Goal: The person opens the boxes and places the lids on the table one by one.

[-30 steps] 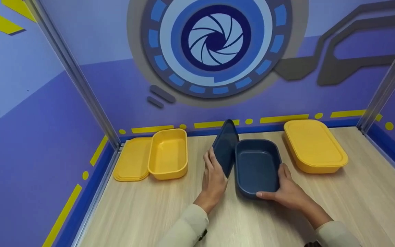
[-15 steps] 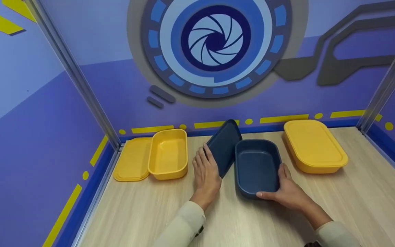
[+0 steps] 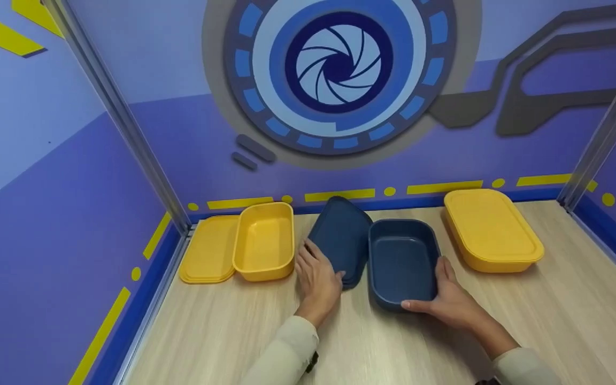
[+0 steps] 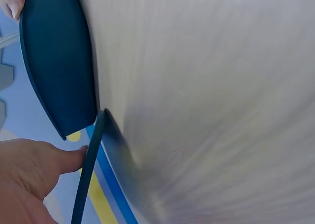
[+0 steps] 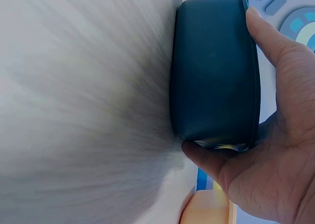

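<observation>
A dark blue lunch box lid (image 3: pixel 341 235) lies low over the table in the head view, beside the matching open container (image 3: pixel 403 264). My left hand (image 3: pixel 318 280) holds the lid by its near left part, thumb at the near edge. The left wrist view shows the lid (image 4: pixel 87 179) edge-on and tilted, one edge down on the table and the thumb against its face. My right hand (image 3: pixel 455 299) grips the container's near right corner. Its thumb lies along the near rim, its fingers on the right side. The container stands upright, with nothing inside.
On the left, a yellow open container (image 3: pixel 263 240) overlaps the edge of a yellow lid (image 3: pixel 209 251). A yellow container with its lid on (image 3: pixel 492 227) stands at the right. A printed wall (image 3: pixel 335 123) closes the back of the wooden table (image 3: pixel 372 347).
The dark blue lid has swung down to the left from nearly upright to almost flat, my left hand going with it. My right hand and the dark blue container have stayed put.
</observation>
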Motion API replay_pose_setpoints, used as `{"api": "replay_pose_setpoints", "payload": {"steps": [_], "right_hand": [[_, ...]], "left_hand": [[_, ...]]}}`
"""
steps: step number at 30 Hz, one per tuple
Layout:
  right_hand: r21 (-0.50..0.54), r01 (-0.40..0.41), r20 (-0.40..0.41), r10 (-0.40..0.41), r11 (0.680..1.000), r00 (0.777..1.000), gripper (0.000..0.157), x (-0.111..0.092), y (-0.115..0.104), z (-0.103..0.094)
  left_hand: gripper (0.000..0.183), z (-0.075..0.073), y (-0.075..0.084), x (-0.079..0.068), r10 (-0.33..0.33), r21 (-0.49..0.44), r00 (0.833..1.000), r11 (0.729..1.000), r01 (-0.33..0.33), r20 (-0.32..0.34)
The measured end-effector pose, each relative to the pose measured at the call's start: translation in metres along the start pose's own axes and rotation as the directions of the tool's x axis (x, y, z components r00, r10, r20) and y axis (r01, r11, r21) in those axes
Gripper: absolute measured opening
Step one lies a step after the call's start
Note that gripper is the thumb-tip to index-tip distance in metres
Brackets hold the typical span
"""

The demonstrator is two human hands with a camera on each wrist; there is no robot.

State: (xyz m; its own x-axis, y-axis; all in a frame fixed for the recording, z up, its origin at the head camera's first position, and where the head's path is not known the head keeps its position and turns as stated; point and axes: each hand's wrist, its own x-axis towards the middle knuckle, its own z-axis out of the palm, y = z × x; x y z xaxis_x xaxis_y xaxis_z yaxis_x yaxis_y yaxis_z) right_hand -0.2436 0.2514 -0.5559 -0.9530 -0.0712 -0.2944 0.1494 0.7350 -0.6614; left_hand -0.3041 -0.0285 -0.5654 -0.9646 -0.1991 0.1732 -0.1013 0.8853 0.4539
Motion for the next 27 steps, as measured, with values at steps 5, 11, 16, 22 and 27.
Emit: {"api": "replay_pose_setpoints", "payload": {"steps": [5,11,16,22,27], "right_hand": [[0.001,-0.012,0.004,0.012,1.000,1.000,0.157,0.000,0.000,-0.001],[-0.001,-0.004,0.003,0.004,1.000,1.000,0.157,0.002,0.000,0.000],[0.004,-0.014,0.006,0.014,1.000,1.000,0.158,0.002,0.000,0.000],[0.010,-0.022,0.007,0.022,1.000,1.000,0.158,0.000,0.000,0.000],[0.019,-0.010,0.005,0.009,1.000,1.000,0.157,0.001,0.001,0.001]], "left_hand": [[0.119,0.004,-0.006,-0.001,-0.104,-0.013,0.988,0.994,0.106,0.117],[0.115,0.002,-0.017,-0.002,-0.137,0.096,0.964,0.988,0.118,0.227],[0.107,0.001,-0.025,-0.007,-0.044,0.168,0.975,0.986,0.007,0.216],[0.102,0.003,-0.024,-0.009,0.012,0.402,0.973,0.909,-0.107,0.232],[0.100,0.008,-0.022,-0.003,-0.038,0.533,0.969,0.840,-0.102,0.244]]}}
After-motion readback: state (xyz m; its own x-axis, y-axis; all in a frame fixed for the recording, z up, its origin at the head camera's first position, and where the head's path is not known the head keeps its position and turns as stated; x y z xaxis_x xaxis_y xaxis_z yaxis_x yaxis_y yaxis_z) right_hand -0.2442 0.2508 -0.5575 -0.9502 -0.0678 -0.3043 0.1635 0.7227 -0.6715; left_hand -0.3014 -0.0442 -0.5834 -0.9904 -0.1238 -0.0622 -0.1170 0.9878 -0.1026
